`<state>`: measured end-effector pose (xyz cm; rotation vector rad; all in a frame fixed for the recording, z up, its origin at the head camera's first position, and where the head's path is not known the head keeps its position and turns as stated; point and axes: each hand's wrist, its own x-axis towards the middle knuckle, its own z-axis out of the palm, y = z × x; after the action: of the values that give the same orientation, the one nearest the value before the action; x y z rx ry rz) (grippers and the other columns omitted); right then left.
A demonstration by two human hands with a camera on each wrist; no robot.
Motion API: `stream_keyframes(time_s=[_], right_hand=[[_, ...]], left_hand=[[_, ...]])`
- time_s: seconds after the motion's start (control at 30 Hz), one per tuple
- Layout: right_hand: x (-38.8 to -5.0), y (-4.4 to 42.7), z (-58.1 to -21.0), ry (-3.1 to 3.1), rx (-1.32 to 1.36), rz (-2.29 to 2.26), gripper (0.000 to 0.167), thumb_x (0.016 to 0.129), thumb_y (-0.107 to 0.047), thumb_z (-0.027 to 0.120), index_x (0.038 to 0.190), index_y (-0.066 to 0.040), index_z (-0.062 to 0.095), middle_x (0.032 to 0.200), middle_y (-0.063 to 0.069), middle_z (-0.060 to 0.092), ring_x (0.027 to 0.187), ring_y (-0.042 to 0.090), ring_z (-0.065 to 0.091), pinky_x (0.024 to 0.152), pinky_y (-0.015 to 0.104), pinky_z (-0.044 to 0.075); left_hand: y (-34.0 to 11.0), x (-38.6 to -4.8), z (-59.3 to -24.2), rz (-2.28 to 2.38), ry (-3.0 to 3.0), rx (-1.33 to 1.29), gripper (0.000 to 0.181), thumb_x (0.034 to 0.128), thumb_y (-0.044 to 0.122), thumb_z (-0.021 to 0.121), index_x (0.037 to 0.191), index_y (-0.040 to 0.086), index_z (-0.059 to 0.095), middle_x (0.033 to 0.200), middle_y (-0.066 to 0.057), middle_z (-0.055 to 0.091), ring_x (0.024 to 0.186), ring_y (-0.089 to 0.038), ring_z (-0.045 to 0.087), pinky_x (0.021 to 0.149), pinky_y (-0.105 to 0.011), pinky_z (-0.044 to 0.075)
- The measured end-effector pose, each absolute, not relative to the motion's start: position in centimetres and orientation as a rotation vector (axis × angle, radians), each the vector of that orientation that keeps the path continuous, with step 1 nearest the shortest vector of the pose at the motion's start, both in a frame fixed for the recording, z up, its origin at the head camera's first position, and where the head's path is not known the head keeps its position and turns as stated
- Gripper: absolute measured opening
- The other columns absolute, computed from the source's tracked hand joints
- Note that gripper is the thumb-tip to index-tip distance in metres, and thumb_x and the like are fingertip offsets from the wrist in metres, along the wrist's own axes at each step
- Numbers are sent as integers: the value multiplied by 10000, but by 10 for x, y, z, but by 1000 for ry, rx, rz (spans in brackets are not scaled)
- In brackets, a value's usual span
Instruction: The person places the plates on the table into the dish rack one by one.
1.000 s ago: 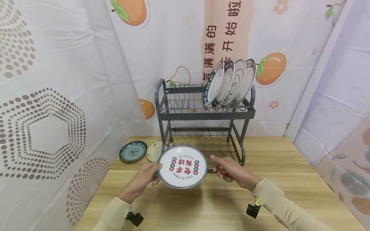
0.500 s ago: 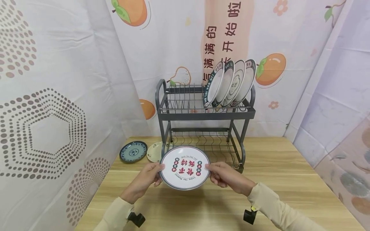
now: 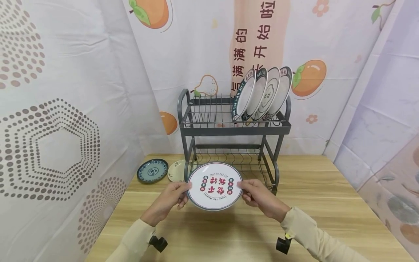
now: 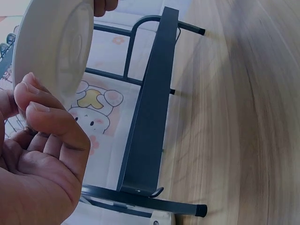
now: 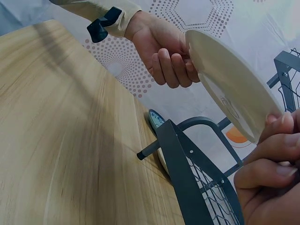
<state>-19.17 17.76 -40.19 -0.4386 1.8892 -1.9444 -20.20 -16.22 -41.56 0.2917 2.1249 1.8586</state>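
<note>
Right hand [image 3: 263, 197] has joined left hand [image 3: 167, 201], both pinching the plate [image 3: 215, 186].

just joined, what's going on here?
A person holds a white plate level with the lower tier of a dish rack, left hand and right hand pinching opposite edges, clear of the table. Four plates lean in the rack's upper tier, toward its right end. A blue plate and a cream plate lie at its left.

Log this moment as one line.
left hand: grips red-lettered plate; right hand: grips opposite edge; red-lettered plate: above table; rack: four plates, upper tier
</note>
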Motion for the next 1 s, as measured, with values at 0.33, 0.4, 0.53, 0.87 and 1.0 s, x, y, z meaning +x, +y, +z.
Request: stream_keyframes(time_s=[0.33,0.4,0.53,0.87,1.0], right_hand=[[-193,191,-398,1965,-419,-1942,301,1082,-224,513,986,28,648,686,-23,481,564,55,389,481,169,293],[-193,194,-398,1976,-407,-1949,299,1081,-218,510,977,25,647,680,-23,480,556,52,385,476,165,290],[-192,200,-396,2000,-393,-1953,299,1079,-213,508,972,27,649,677,-24,480,549,46,380,467,161,288],[-190,210,-390,2031,-361,-1960,287,1074,-218,521,982,16,658,662,-33,480,551,49,388,477,168,296],[-189,212,-390,2037,-345,-1962,277,1070,-218,527,939,-11,656,663,-34,474,562,50,396,484,171,305]], left_hand=[[-180,-220,-400,2042,2115,168,513,1073,476,498,808,48,596,684,-40,565,538,-117,486,500,-217,433],[-184,-225,-392,2073,2130,176,504,1078,472,494,813,55,597,681,-45,561,529,-123,481,498,-229,437],[-187,-234,-378,2100,2158,232,544,1068,519,491,845,32,588,680,-42,560,518,-127,477,501,-249,448],[-170,-259,-340,2192,2126,313,566,1065,559,460,861,48,589,665,-27,571,510,-128,479,485,-260,442],[-160,-265,-324,2225,2099,309,618,1040,631,445,856,60,595,649,-17,565,504,-123,475,477,-251,432]])
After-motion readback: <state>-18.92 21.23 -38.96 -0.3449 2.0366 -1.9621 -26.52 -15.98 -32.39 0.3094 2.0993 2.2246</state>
